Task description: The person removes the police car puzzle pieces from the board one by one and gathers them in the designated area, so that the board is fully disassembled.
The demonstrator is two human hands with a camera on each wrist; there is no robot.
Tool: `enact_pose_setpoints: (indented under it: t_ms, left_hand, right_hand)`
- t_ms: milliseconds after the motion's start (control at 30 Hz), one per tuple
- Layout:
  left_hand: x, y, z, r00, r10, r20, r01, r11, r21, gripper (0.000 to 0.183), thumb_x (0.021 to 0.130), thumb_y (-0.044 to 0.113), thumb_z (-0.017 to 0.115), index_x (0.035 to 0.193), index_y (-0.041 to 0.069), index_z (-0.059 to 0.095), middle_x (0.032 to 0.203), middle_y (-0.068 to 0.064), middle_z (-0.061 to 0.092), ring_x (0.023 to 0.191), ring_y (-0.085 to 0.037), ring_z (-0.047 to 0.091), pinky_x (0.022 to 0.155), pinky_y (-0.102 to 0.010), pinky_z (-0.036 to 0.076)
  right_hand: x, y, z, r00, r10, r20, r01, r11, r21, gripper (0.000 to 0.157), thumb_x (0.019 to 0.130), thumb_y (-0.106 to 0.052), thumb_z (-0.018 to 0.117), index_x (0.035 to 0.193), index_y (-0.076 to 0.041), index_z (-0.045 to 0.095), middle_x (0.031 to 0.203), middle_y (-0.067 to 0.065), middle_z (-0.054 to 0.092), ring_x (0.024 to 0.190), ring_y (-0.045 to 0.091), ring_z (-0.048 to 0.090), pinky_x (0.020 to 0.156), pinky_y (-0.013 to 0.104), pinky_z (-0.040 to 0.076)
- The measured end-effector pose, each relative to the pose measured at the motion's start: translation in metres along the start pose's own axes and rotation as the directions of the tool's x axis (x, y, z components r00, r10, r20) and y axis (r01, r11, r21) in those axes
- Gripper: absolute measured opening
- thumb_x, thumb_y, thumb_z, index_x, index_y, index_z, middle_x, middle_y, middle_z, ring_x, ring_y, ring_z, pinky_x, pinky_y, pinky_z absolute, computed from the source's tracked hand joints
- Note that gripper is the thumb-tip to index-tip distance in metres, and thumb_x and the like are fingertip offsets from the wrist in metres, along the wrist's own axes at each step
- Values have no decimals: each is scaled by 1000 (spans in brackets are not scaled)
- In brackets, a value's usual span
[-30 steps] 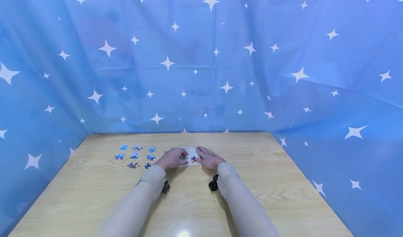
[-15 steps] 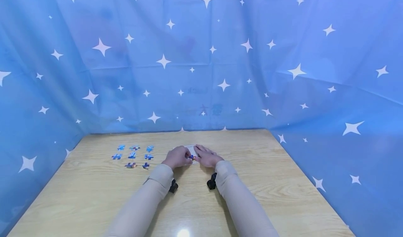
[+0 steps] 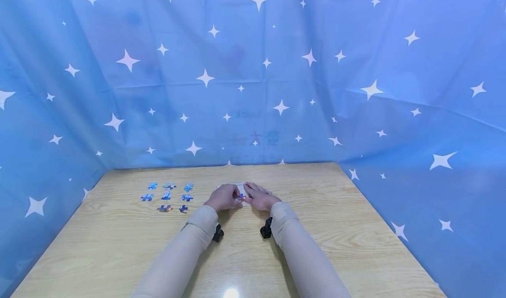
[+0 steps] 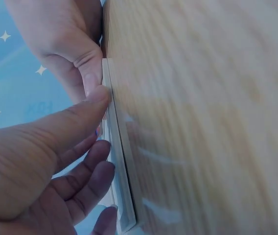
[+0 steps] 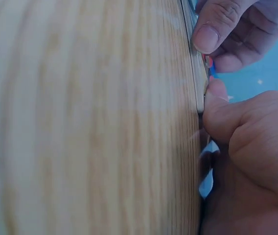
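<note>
Near the middle of the table's far half lies a flat, white-based puzzle tray point(image 3: 240, 187). A small blue, red and yellow jigsaw piece point(image 3: 242, 198) is at its surface between both hands. My left hand point(image 3: 224, 197) reaches in from the left, its thumb and fingertips pinching the piece's left side. In the left wrist view, the thumb lies by the near rim of the tray point(image 4: 121, 196). My right hand point(image 3: 258, 196) rests over the tray's right end with fingers extended, thumb tip at the piece. The hands cover much of the tray.
Several blue jigsaw pieces point(image 3: 166, 196) are laid out in rows left of the tray on the wooden table point(image 3: 336, 241). A blue curtain point(image 3: 253, 82) with white stars hangs behind the table and along its sides.
The left hand has moved right, from the tray's left part to the jigsaw piece, and its fingers have closed in on it. The right hand stays in place on the tray.
</note>
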State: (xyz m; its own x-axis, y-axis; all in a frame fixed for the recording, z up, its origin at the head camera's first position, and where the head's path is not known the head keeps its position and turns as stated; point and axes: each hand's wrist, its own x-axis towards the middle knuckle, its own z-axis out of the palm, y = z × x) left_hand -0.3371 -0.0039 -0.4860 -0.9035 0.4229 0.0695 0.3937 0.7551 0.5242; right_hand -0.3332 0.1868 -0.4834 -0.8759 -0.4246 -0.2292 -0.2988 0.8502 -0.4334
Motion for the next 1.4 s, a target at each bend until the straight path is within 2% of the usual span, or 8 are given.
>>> enact_pose_setpoints:
  t_ms: [300,467,600,867,1133,1400]
  left_hand:
    - [3,-10,4,997,72,26,-67,985,-157,20,84,7,83,89,8,64,79,2,62,71,-12,56,69,-28,50]
    - [5,-11,3,998,37,43,-28,981,-192,15,85,6,81,90,7,66,80,0,63,71,-14,57,69,-29,51]
    - [6,-9,1,998,19,60,-8,983,-184,13,85,6,79,90,6,67,79,-1,63,69,-15,57,66,-29,50]
    - [7,-7,-3,997,36,72,-26,990,-142,6,87,6,76,87,8,70,75,0,63,64,-13,54,61,-27,48]
    - [4,-10,-7,999,38,27,-35,992,-121,3,88,7,74,90,6,72,78,1,65,68,-13,56,66,-29,50]
    - [2,-19,-13,999,15,44,-7,984,-179,3,90,8,73,91,5,72,80,0,65,68,-14,55,63,-28,48]
  right_hand:
    - [4,6,6,1000,-1,3,1,1000,-11,63,110,-41,37,164,-16,16,171,3,7,156,30,5,120,62,11]
    - [6,7,7,1000,-6,-3,6,1000,-4,64,110,-42,38,164,-17,16,171,3,8,156,29,5,120,62,11]
    - [9,9,7,1000,-6,-3,6,1000,7,65,109,-42,38,164,-18,14,171,2,7,156,29,4,120,61,9]
    - [12,12,8,1000,12,6,-12,1000,8,65,110,-42,37,164,-20,10,171,0,2,156,27,-1,121,60,5]
    - [3,7,3,1000,0,-2,0,1000,25,65,110,-41,40,164,-17,14,171,3,6,156,30,3,121,61,7]
    - [4,6,3,1000,13,-23,-12,1000,27,65,109,-39,43,164,-16,16,171,4,8,156,30,5,121,61,8]
